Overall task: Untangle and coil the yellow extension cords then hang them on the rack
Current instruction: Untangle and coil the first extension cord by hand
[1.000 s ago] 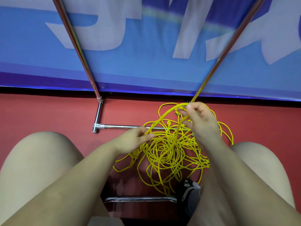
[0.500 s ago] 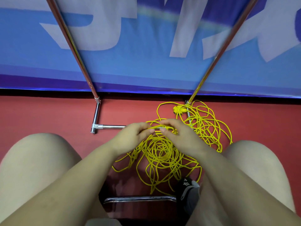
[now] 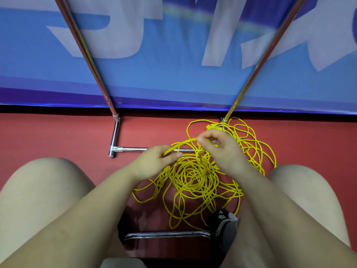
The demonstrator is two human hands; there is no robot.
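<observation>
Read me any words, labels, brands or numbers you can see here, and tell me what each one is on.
Nothing can be read in full.
Blue banner: big pale letter shapes, cropped by the frame, not readable as a word.
Rack's chrome corner joint: a tiny stamped mark, too small to read.
Black shoe: a star emblem, no lettering visible.

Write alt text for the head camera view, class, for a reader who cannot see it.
Seen from above, a seated person's left hand and right hand each pinch one raised strand of a tangled heap of yellow extension cords on the red floor between their knees. Beyond stand the chrome rack legs and a blue banner.
</observation>
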